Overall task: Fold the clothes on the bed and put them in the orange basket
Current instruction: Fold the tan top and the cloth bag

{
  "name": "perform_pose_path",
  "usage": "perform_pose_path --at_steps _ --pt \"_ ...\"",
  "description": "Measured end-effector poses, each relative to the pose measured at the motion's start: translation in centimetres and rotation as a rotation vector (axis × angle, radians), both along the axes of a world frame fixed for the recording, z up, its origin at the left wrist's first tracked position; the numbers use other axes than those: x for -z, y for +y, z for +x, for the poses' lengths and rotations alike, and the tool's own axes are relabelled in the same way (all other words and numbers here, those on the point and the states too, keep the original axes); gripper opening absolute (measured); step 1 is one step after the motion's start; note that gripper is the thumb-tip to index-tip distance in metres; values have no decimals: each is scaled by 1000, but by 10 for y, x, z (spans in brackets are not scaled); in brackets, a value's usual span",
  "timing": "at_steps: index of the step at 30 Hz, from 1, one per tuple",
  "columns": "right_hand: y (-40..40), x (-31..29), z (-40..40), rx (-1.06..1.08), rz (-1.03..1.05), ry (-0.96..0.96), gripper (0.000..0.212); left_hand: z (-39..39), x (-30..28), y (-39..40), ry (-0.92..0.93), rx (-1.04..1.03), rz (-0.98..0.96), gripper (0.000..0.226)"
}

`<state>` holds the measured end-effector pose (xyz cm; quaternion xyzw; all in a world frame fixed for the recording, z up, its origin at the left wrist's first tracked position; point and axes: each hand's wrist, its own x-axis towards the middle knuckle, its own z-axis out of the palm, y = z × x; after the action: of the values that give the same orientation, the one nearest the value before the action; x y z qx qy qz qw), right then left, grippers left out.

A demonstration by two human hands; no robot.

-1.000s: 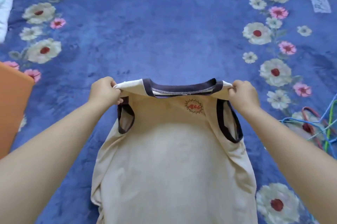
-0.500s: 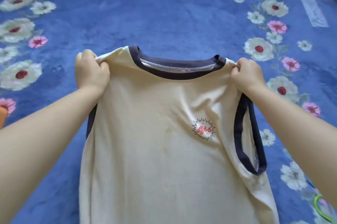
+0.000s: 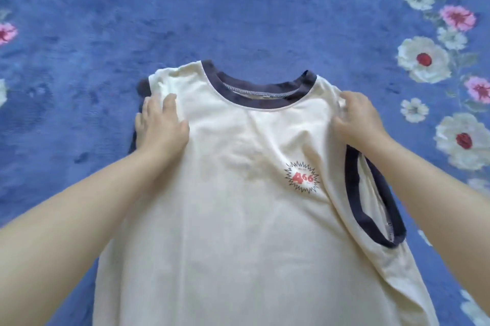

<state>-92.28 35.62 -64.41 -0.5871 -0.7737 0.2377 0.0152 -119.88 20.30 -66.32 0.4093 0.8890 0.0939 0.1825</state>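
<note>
— What fills the scene?
— A blue floral bedspread [image 3: 238, 7], open plush stretching toward 12 o'clock, flower borders running down the 3 o'clock and 9 o'clock edges.

— And the garment?
— A cream sleeveless shirt [image 3: 225, 219] lies front-up at centre, dark collar toward 12 o'clock, hem running off the 6 o'clock edge, one dark-trimmed armhole gaping at 4 o'clock.

— The hands?
— The left hand [image 3: 161, 124] presses flat, fingers extended, on the 10 o'clock shoulder. The right hand [image 3: 358, 118], fingers curled, pinches fabric at the 2 o'clock shoulder.
</note>
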Motion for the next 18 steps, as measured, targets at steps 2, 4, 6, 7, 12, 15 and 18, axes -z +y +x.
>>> perform_pose_path --at_steps 2,4,6,7,12,15,18 --pt "-13 6 12 113 138 -4 37 11 12 -11 95 58 25 52" --pt "-22 9 18 243 139 -44 39 18 17 -21 131 103 62 51" --pt "-22 13 15 354 -5 -56 45 24 20 -25 121 135 81 50" --pt "-21 13 12 406 -58 -51 47 28 21 -27 105 143 67 50" --pt "-4 13 1 548 -92 29 36 35 23 -28 92 135 65 64" --pt "5 11 1 659 -117 49 45 36 23 -28 91 120 53 65" --pt "8 13 3 739 -132 82 48 40 23 -28 104 107 58 65"
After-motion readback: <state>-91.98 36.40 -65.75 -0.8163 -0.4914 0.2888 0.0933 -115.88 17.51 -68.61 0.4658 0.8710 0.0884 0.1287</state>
